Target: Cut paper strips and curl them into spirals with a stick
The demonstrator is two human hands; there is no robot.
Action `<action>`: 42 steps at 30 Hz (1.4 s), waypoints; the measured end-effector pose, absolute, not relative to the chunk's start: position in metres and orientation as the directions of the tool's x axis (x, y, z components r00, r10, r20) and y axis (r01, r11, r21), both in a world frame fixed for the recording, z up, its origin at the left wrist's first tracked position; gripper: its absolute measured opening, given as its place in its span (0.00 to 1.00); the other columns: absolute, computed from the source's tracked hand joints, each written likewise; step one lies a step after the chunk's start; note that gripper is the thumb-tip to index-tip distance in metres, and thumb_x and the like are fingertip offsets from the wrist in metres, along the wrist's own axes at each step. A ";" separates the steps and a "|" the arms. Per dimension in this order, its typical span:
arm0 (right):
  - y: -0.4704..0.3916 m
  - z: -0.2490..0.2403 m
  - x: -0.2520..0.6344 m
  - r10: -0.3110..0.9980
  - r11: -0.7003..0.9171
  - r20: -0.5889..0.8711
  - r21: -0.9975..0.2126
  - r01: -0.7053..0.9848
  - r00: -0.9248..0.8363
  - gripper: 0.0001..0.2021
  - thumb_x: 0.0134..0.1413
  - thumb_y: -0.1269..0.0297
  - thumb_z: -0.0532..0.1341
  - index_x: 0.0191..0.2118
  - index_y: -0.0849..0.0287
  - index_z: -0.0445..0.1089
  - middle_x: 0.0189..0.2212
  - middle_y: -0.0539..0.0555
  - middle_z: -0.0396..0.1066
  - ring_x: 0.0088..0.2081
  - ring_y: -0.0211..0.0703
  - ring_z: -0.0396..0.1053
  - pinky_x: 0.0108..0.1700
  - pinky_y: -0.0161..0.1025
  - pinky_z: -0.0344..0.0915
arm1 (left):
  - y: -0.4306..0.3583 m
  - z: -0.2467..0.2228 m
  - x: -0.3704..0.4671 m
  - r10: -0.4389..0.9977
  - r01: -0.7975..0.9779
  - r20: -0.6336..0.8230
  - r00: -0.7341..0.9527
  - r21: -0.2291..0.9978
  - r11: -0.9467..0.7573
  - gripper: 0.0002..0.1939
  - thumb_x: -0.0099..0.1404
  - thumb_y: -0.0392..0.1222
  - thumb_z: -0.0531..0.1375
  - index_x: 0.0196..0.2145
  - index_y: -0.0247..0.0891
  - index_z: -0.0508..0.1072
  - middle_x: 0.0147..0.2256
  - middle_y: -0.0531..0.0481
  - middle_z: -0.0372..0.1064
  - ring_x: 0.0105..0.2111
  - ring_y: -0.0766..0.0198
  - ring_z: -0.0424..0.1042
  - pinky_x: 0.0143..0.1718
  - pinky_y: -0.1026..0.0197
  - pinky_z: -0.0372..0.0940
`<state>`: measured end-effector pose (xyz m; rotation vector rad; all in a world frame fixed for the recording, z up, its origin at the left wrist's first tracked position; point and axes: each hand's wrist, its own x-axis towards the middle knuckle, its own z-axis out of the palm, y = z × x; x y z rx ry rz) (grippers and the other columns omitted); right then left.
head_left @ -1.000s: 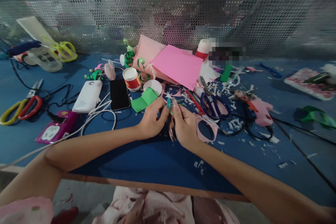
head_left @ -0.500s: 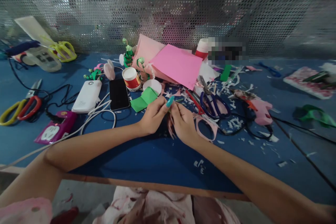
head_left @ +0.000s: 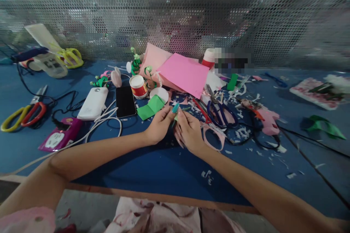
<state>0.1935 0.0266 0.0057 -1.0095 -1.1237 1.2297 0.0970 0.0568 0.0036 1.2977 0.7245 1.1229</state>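
Observation:
Above the blue table's near middle, my left hand (head_left: 158, 126) and my right hand (head_left: 191, 131) meet, thumbs side by side and fingers closed. A small pale green piece (head_left: 176, 117) shows between the fingertips of both hands; most of it is hidden, so its kind is unclear. The left thumb has a long turquoise nail. Just beyond my left hand lies a folded green paper (head_left: 149, 109), next to a white disc (head_left: 159, 95). To the right of my right hand is a pink paper ring (head_left: 222, 139).
Blue-handled scissors (head_left: 221, 114), a pink glue gun (head_left: 269, 121) and paper scraps lie to the right. On the left are a phone (head_left: 125, 102), a white power bank (head_left: 94, 103), a purple socket block (head_left: 60, 134) and red-yellow scissors (head_left: 34, 113). Pink sheets (head_left: 186, 72) lean behind.
The view has tilted slightly, so the table sits a little lower in it. Both hands stay together, and a bit more of the pale green piece shows between them.

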 end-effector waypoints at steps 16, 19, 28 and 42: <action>0.029 0.008 0.200 0.993 0.072 0.091 -0.968 -0.239 -0.072 0.18 0.51 0.50 0.55 0.21 0.58 0.55 0.07 0.39 0.49 0.06 0.27 0.49 0.06 0.26 0.48 | 0.061 0.002 0.091 0.917 -0.209 0.143 0.372 0.976 -0.067 0.17 0.56 0.53 0.56 0.24 0.34 0.62 0.21 0.56 0.53 0.22 0.72 0.51 0.25 0.67 0.50; 0.031 0.013 0.205 0.989 0.123 0.139 -0.957 -0.263 -0.044 0.20 0.54 0.53 0.54 0.18 0.58 0.52 0.08 0.40 0.49 0.07 0.28 0.52 0.07 0.26 0.48 | 0.068 0.000 0.087 0.935 -0.244 0.163 0.315 0.966 -0.086 0.17 0.58 0.52 0.55 0.23 0.35 0.61 0.19 0.57 0.53 0.21 0.74 0.51 0.23 0.67 0.49; 0.035 0.015 0.209 0.984 0.149 0.170 -0.947 -0.283 -0.052 0.21 0.55 0.53 0.53 0.16 0.58 0.53 0.07 0.42 0.51 0.06 0.29 0.50 0.06 0.27 0.46 | 0.079 0.001 0.084 0.918 -0.023 0.247 0.310 0.967 -0.253 0.07 0.57 0.41 0.57 0.32 0.34 0.67 0.25 0.54 0.65 0.25 0.71 0.64 0.30 0.65 0.60; 0.038 0.008 0.209 0.973 0.221 0.229 -0.954 0.200 0.015 0.22 0.51 0.45 0.51 0.18 0.57 0.54 0.11 0.45 0.54 0.14 0.32 0.53 0.16 0.32 0.49 | 0.065 0.009 0.084 0.827 0.236 0.358 0.434 0.840 -0.488 0.15 0.64 0.44 0.46 0.22 0.35 0.58 0.21 0.55 0.52 0.24 0.70 0.54 0.27 0.65 0.52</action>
